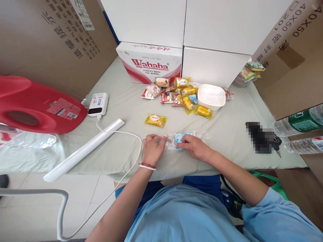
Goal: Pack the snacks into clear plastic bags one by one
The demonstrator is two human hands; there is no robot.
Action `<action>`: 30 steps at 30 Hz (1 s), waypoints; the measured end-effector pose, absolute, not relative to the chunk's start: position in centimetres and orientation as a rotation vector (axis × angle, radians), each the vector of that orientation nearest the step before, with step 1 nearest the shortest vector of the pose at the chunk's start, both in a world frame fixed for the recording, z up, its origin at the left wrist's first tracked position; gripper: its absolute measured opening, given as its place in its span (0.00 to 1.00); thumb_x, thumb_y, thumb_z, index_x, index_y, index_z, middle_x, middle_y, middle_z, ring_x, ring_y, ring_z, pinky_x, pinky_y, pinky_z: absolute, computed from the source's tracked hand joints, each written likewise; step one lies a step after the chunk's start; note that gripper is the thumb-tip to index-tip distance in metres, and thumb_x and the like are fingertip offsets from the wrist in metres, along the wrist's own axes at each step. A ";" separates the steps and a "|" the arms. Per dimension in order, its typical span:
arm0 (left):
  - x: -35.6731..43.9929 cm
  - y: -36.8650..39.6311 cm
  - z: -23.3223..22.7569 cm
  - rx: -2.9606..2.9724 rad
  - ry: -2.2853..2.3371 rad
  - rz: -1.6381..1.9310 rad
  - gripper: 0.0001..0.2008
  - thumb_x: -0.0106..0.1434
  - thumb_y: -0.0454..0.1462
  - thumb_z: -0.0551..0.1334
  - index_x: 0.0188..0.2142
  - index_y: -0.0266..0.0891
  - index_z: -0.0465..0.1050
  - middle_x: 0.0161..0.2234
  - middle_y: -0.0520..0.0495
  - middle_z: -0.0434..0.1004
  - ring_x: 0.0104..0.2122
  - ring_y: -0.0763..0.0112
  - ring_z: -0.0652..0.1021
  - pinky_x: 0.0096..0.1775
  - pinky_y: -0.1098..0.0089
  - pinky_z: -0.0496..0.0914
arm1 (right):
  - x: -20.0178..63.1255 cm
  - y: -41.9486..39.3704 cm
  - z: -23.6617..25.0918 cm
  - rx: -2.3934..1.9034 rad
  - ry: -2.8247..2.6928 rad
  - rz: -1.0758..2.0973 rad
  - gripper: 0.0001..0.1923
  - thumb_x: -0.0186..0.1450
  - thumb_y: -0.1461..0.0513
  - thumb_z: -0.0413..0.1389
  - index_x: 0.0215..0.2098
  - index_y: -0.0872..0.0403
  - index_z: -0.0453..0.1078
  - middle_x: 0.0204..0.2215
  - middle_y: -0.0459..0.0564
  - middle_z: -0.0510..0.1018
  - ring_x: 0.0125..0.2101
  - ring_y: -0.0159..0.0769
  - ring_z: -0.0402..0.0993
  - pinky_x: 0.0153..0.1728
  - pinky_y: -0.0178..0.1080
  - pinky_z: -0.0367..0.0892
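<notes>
A small blue snack packet [178, 137] lies on the cloth at the near middle of the table, on or inside a clear plastic bag [171, 144]; which of the two I cannot tell. My right hand [198, 148] grips the packet, its thumb and forefinger closed on the right part. To the left, my left hand [153, 148] is closed in a pinch on the bag's left end, with a red and white bracelet at the wrist. Just beyond my hands sits a single yellow wrapped snack cake [155, 120], touched by neither hand.
Several wrapped snacks [188, 103] are heaped beside a white bowl [211, 96], before a Wahaha carton [151, 64]. At left are a white power bank [98, 105] with its cable, a desk lamp [85, 149] and a red jug [37, 104]. Plastic bottles [302, 121] lie at right.
</notes>
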State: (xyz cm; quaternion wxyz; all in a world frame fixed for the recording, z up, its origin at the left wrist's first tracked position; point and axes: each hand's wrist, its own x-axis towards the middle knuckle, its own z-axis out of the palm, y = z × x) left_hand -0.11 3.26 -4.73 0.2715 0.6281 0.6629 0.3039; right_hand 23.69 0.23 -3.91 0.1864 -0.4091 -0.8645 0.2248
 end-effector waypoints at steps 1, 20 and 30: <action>0.0 3.2 -4.6 1.727 1.771 0.780 0.20 0.58 0.56 0.64 0.27 0.42 0.72 0.40 0.39 0.76 0.52 0.48 0.74 0.59 0.47 0.64 | 23.8 0.2 -4.0 -1.139 -2.413 0.648 0.22 0.70 0.69 0.47 0.52 0.48 0.79 0.39 0.50 0.72 0.38 0.38 0.67 0.40 0.38 0.64; 7.9 0.7 -1.8 2.166 1.297 0.716 0.12 0.65 0.31 0.56 0.44 0.38 0.78 0.44 0.40 0.75 0.44 0.61 0.78 0.48 0.59 0.74 | 28.2 -2.1 -0.9 -1.212 -1.879 1.068 0.15 0.73 0.57 0.51 0.49 0.49 0.78 0.47 0.53 0.82 0.48 0.41 0.79 0.53 0.47 0.73; 9.6 -1.6 -2.4 2.800 1.380 0.318 0.17 0.67 0.29 0.57 0.54 0.29 0.73 0.46 0.34 0.73 0.43 0.54 0.73 0.41 0.57 0.72 | 30.2 -0.5 -4.2 -2.037 -1.490 0.770 0.29 0.63 0.45 0.61 0.55 0.54 0.73 0.38 0.55 0.79 0.40 0.46 0.75 0.44 0.45 0.69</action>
